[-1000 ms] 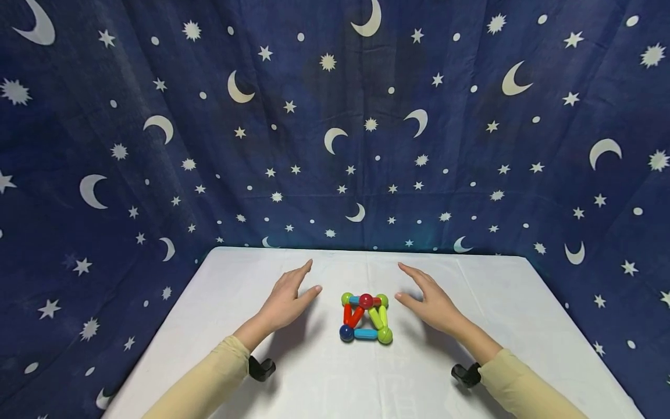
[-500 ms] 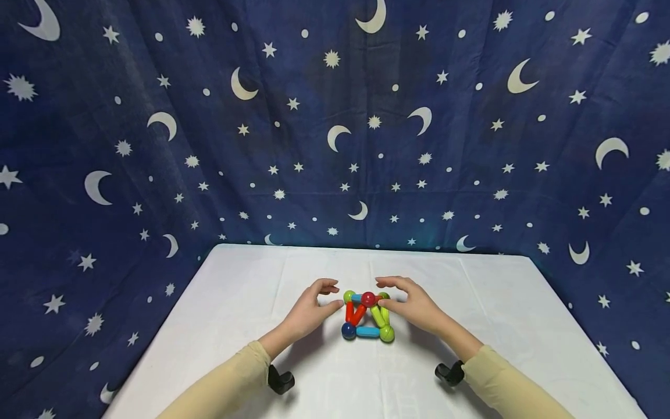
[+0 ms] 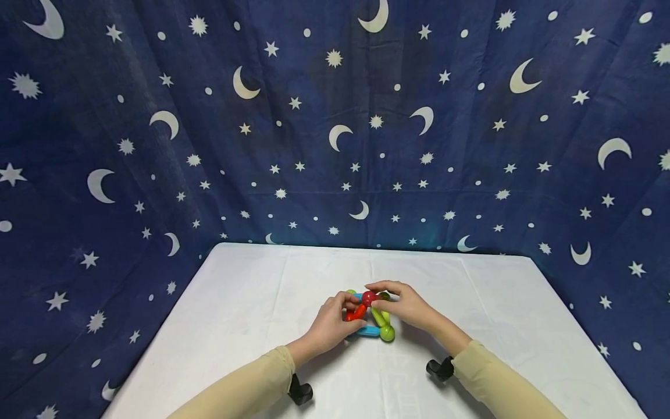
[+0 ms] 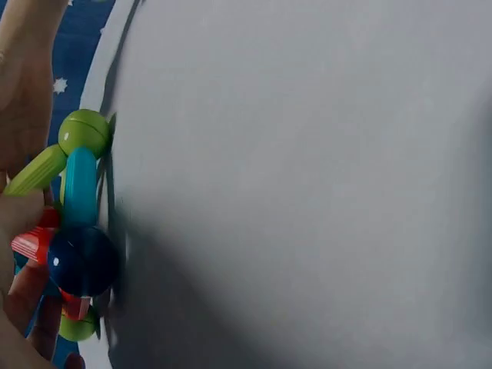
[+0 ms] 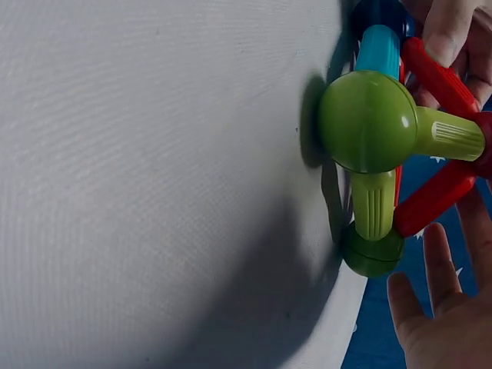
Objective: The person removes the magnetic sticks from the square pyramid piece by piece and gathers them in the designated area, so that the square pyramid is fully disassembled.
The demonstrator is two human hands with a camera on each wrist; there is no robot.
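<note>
- Left hand [image 3: 332, 323]: curled about the left side of the frame [image 3: 361, 312], its thumb on the near side, over a red rod [image 5: 443, 79] in the right wrist view; I cannot tell whether it pinches.
- Right hand [image 3: 410, 305]: thumb and forefinger spread about the red ball [image 3: 369, 298], the other fingers [image 5: 440, 261] apart in the right wrist view; I cannot tell whether it grips the ball.
- The frame stands between the hands on the white table [image 3: 235, 308], the red ball on top.
- At its near right corner is a green ball [image 3: 387, 333]; a green rod [image 3: 378, 317] slants from it up to the red ball.
- A light-blue rod [image 3: 369, 331] runs along the near side to the dark-blue ball [image 4: 83, 261] at the near left corner, which the left hand hides from the head view.
- Further out, beige sleeves [image 3: 256, 372] cover both forearms, a black mount [image 3: 300, 391] by each cuff.
- Past the table hangs a blue curtain [image 3: 314, 145] with pale moons and stars.
</note>
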